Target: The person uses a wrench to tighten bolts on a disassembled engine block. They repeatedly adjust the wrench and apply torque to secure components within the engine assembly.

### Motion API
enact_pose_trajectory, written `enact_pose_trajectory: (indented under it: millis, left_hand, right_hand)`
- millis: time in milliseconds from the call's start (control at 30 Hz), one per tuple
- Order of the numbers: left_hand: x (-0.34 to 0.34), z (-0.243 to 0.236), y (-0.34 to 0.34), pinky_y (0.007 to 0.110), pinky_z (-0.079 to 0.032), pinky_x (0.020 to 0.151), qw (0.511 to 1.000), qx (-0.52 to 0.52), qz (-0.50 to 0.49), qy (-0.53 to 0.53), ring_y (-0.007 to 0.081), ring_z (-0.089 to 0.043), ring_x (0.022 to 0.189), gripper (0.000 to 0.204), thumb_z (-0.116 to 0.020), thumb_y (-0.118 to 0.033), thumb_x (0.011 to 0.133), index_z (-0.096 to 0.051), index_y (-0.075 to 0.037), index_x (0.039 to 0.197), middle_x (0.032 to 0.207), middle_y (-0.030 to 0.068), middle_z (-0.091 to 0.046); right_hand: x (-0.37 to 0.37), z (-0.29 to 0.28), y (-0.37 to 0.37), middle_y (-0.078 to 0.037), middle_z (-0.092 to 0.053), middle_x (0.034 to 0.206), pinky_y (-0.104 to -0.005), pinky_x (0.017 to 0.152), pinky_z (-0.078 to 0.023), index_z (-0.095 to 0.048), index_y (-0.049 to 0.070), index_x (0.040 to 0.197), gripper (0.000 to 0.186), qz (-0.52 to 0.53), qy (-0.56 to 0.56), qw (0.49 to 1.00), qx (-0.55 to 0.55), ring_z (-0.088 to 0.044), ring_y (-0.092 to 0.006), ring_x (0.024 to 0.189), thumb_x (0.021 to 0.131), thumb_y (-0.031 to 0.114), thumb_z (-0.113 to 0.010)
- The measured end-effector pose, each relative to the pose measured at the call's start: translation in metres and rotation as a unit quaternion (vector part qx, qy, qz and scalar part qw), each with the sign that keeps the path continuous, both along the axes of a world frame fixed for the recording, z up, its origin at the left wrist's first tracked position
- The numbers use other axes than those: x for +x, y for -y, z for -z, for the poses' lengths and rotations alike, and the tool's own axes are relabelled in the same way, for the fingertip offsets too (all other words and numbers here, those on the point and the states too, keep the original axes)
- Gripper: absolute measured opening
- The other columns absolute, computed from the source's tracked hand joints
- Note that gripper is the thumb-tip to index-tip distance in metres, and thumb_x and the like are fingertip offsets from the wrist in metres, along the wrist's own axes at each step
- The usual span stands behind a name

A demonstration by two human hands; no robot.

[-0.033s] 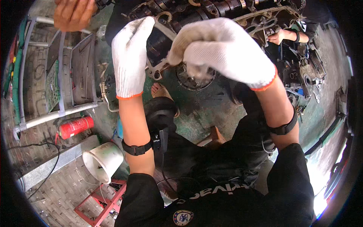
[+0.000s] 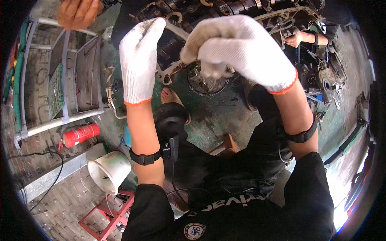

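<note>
Floor: worn green concrete [image 2: 217, 116] under you, stained and patchy, giving way to ribbed grey paving at your lower left.
Your left hand [image 2: 138, 64]: in a white knit glove with an orange cuff, fingers straight and together, palm flat against the left edge of the engine block [image 2: 177, 44]; it is open, not gripping anything.
Your right hand [image 2: 237, 50]: same kind of glove, curled into a closed fist over the lower edge of the block, just above the round metal part [image 2: 207, 82]. You cannot tell from this view what, if anything, sits inside the fist.
Engine block: dark, greasy casting straight ahead of you at the top of the view, with a pale gasket rim and bearing saddles showing; both your hands are on its near side.
Wrists: a black strap [image 2: 145, 157] on your left forearm, another on your right.
Your foot [image 2: 171, 96]: bare toes on the floor, below the block and between your arms.
Left side: a grey metal rack [image 2: 64, 108], a red fire extinguisher [image 2: 80, 134] lying beside it, a white bucket [image 2: 108, 170] tipped nearby, a red stand [image 2: 106, 219] below it.
Other people: one bare hand [image 2: 78, 14] on the rack at top left; another person's hand [image 2: 295, 39] at the far right end of the block.
</note>
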State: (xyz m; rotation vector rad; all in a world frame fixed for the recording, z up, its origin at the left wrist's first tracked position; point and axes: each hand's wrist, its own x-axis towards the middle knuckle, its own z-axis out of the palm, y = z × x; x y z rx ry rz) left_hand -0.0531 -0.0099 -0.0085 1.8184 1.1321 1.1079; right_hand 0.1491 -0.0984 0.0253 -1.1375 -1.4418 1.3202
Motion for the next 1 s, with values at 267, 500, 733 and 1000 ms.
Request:
enact_pose_trajectory:
  millis: [267,500,733,1000]
  left_hand:
    - [0.006,-0.003,0.0,0.028,-0.05,0.087,0.999,-0.007,-0.006,-0.037,0.0132,-0.065,0.091,0.034,-0.071,-0.025,0.095,-0.073,0.005,0.111,0.098,0.0091,-0.075]
    - [0.011,-0.003,0.0,0.027,-0.049,0.085,0.999,0.003,0.002,-0.052,0.0119,-0.063,0.089,0.034,-0.07,-0.026,0.095,-0.073,0.005,0.111,0.098,0.0087,-0.075]
    - [0.015,-0.002,0.001,0.027,-0.05,0.085,0.999,-0.009,0.008,-0.038,0.0123,-0.064,0.091,0.036,-0.069,-0.028,0.096,-0.072,0.005,0.112,0.1,0.0089,-0.075]
    - [0.009,-0.006,0.0,0.028,-0.05,0.086,0.998,-0.05,0.023,-0.001,0.0145,-0.065,0.093,0.034,-0.068,-0.024,0.095,-0.072,0.005,0.112,0.102,0.0096,-0.074]
  right_hand:
    - [0.027,-0.018,-0.004,-0.007,-0.072,0.083,-0.0241,0.072,-0.051,-0.069,-0.007,0.113,0.024,-0.005,-0.178,0.974,-0.137,-0.067,-0.0134,0.075,0.096,0.007,-0.059]
    - [0.027,-0.007,-0.001,-0.007,-0.072,0.084,-0.0244,0.072,-0.053,-0.071,-0.006,0.109,0.025,0.074,-0.071,0.988,-0.111,-0.067,-0.0123,0.074,0.093,0.009,-0.06]
    - [-0.008,0.018,0.002,-0.01,-0.072,0.078,-0.0242,0.06,-0.052,-0.072,-0.006,0.102,0.018,-0.089,-0.114,0.987,-0.066,-0.067,-0.0126,0.066,0.089,0.004,-0.063]
    - [-0.068,0.033,-0.007,-0.011,-0.071,0.077,-0.0296,0.068,-0.052,-0.072,-0.003,0.098,0.021,-0.018,-0.005,0.999,0.048,-0.066,-0.0147,0.069,0.083,0.007,-0.06]
